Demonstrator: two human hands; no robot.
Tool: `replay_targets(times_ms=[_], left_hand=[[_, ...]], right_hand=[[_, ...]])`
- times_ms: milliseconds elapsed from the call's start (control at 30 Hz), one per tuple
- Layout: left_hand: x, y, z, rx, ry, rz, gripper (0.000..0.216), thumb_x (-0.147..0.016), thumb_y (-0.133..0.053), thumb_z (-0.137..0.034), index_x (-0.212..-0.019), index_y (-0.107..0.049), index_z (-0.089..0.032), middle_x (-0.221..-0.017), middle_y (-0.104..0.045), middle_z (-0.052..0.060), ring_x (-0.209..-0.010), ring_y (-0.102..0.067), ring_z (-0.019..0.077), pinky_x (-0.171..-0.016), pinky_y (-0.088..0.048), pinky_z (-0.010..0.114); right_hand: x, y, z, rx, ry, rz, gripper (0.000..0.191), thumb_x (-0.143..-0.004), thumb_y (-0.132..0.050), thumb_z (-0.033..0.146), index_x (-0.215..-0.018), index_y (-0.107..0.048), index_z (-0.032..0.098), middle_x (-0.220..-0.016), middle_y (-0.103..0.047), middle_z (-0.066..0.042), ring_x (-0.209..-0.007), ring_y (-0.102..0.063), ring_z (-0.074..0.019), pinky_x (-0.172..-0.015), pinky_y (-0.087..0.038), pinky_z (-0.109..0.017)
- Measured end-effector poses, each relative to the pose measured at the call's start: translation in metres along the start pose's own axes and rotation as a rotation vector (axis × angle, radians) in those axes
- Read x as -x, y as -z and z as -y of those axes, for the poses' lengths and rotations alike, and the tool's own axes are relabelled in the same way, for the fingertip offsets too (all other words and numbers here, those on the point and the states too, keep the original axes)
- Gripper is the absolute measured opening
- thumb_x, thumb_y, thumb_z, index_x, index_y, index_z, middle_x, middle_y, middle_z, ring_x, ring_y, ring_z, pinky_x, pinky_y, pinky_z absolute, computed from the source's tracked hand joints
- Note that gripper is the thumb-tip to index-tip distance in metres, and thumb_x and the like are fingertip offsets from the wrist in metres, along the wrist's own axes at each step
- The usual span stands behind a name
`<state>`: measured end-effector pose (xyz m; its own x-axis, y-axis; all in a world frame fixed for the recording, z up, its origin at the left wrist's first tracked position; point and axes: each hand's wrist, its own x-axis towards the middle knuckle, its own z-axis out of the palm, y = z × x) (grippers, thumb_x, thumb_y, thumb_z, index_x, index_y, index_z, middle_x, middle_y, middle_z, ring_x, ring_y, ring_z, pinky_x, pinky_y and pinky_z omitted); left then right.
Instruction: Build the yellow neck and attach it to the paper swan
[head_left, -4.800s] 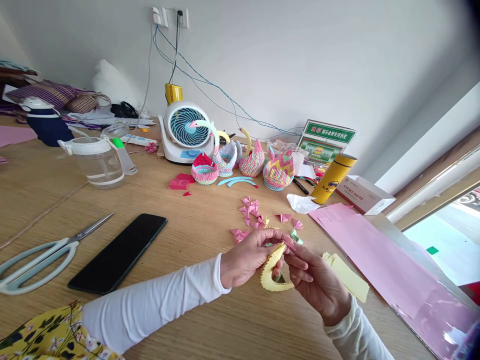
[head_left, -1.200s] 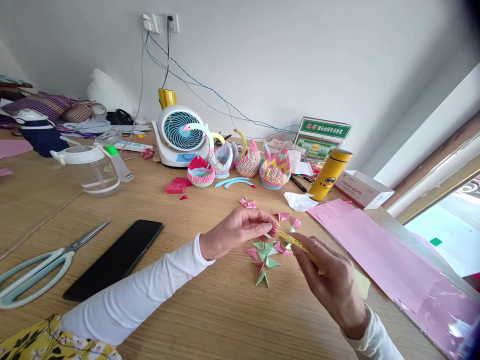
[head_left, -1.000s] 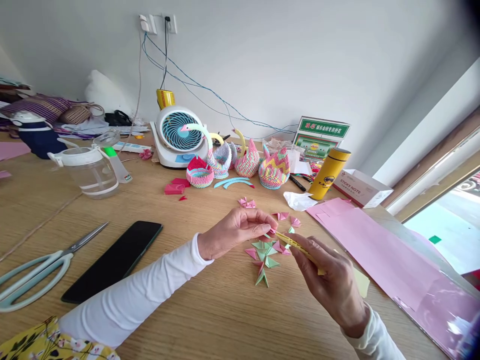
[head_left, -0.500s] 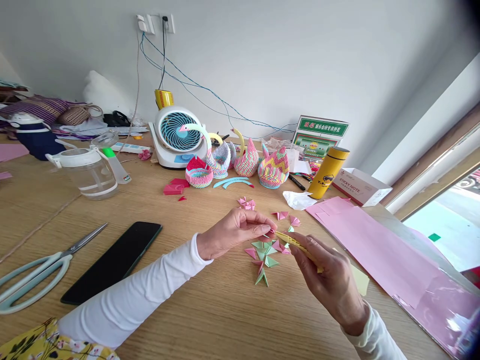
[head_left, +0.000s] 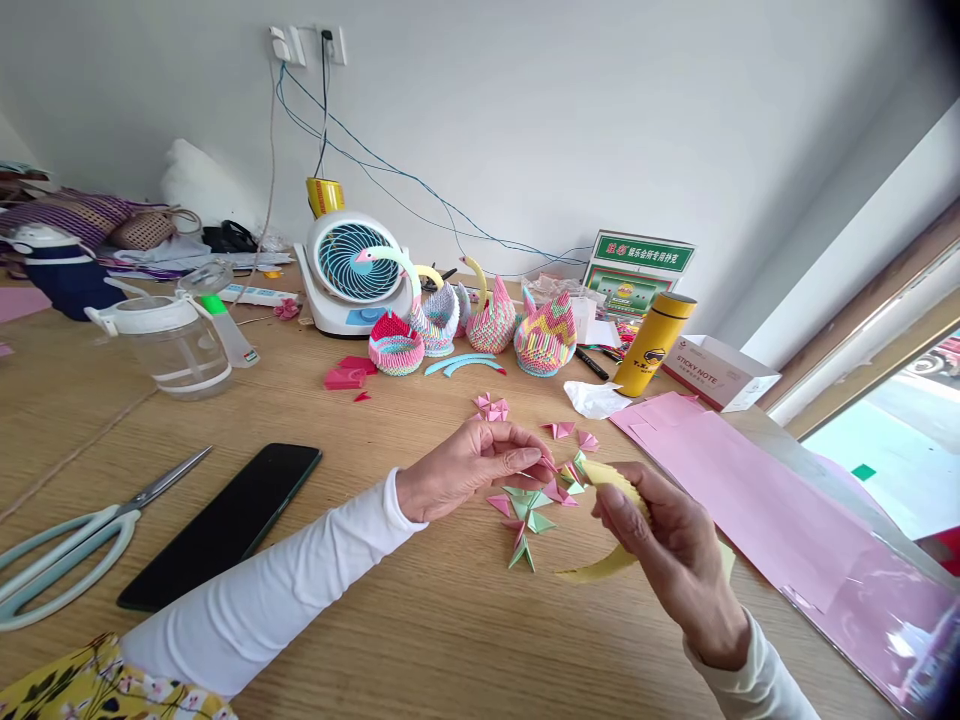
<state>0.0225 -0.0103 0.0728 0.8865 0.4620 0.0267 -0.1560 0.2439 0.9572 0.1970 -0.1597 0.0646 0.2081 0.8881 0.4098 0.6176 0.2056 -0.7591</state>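
Okay, left hand [head_left: 476,470] pinching a small pink folded piece [head_left: 548,463] between thumb and fingertips, at the left side of the pile of folded paper [head_left: 525,500]. Right hand [head_left: 671,550] to the right of the pile, thumb and fingers gripping a curved yellow strip [head_left: 604,567]; its upper end points at the pink piece, looks apart from it, lower end just right of the pile's near end. Middle of the strip hidden by the hand. Pile is pink and green bits, some overlapping. Phone [head_left: 225,525] left of the pile, scissors [head_left: 67,545] farther left. Behind the pile: blue strips [head_left: 472,365], then paper swans [head_left: 491,322], fan [head_left: 356,260] back left. Yellow bottle [head_left: 654,345] upright, behind and right of the pile, white tissue [head_left: 596,400] just nearer. Pink sheets [head_left: 750,510] well right of the pile.
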Motion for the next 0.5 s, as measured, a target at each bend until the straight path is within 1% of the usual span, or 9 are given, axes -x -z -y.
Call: replay_targets(times_ms=[33, 100, 167, 233, 300, 367, 500], left_hand=[[0.0, 0.0, 0.0, -0.004, -0.007, 0.01, 0.02, -0.084, -0.07, -0.026, -0.098, -0.071, -0.012, -0.094, -0.071, 0.008, -0.09, -0.068, 0.0146, -0.086, -0.054, 0.028], [0.0, 0.0, 0.0, -0.018, -0.026, 0.032, 0.019, -0.084, -0.07, -0.025, -0.097, -0.071, -0.012, -0.096, -0.071, 0.008, -0.09, -0.068, 0.0147, -0.086, -0.053, 0.028], [0.0, -0.001, 0.0, -0.032, -0.038, 0.04, 0.018, -0.083, -0.071, -0.024, -0.097, -0.071, -0.012, -0.097, -0.071, 0.008, -0.09, -0.068, 0.0145, -0.087, -0.053, 0.028], [0.0, -0.001, 0.0, -0.042, -0.035, 0.04, 0.018, -0.081, -0.073, -0.023, -0.095, -0.072, -0.012, -0.098, -0.071, 0.008, -0.091, -0.068, 0.0145, -0.089, -0.052, 0.028], [0.0, -0.002, 0.001, -0.048, -0.028, 0.036, 0.018, -0.079, -0.075, -0.024, -0.093, -0.073, -0.012, -0.1, -0.072, 0.008, -0.093, -0.068, 0.0151, -0.091, -0.052, 0.03], [0.0, -0.003, 0.001, -0.049, -0.019, 0.029, 0.018, -0.077, -0.076, -0.025, -0.091, -0.073, -0.013, -0.102, -0.072, 0.009, -0.094, -0.068, 0.0162, -0.091, -0.052, 0.031], [0.0, -0.004, 0.002, -0.062, -0.003, 0.031, 0.017, -0.076, -0.077, -0.024, -0.089, -0.075, -0.012, -0.104, -0.072, 0.009, -0.097, -0.067, 0.0158, -0.091, -0.052, 0.029]], right_hand=[[0.001, 0.0, 0.002, 0.016, 0.062, -0.001, 0.019, -0.096, -0.052, 0.035, -0.094, -0.063, 0.02, -0.062, -0.054, 0.002, -0.051, -0.047, -0.012, -0.046, -0.036, -0.022], [0.002, -0.003, 0.006, 0.034, 0.226, 0.017, 0.013, -0.094, -0.054, 0.026, -0.101, -0.064, 0.02, -0.069, -0.062, -0.002, -0.059, -0.055, -0.015, -0.052, -0.043, -0.025], [0.002, -0.007, 0.01, 0.03, 0.397, 0.061, 0.017, -0.091, -0.055, 0.019, -0.106, -0.063, 0.022, -0.08, -0.069, -0.005, -0.069, -0.062, -0.0191, -0.067, -0.05, -0.033], [0.002, -0.011, 0.013, 0.027, 0.507, 0.12, 0.026, -0.089, -0.056, 0.014, -0.112, -0.062, 0.025, -0.08, -0.071, -0.004, -0.067, -0.063, -0.0198, -0.081, -0.05, -0.043], [0.003, -0.014, 0.014, 0.041, 0.553, 0.162, 0.033, -0.089, -0.056, 0.012, -0.118, -0.059, 0.027, -0.073, -0.069, -0.001, -0.058, -0.061, -0.0184, -0.089, -0.047, -0.048], [0.003, -0.017, 0.014, 0.063, 0.575, 0.186, 0.036, -0.088, -0.056, 0.011, -0.121, -0.058, 0.026, -0.069, -0.068, 0.0, -0.054, -0.06, -0.0177, -0.092, -0.046, -0.049], [0.003, -0.02, 0.014, 0.108, 0.601, 0.209, 0.035, -0.086, -0.058, 0.01, -0.119, -0.059, 0.023, -0.073, -0.069, 0.0, -0.052, -0.06, -0.0164, -0.097, -0.045, -0.05]])
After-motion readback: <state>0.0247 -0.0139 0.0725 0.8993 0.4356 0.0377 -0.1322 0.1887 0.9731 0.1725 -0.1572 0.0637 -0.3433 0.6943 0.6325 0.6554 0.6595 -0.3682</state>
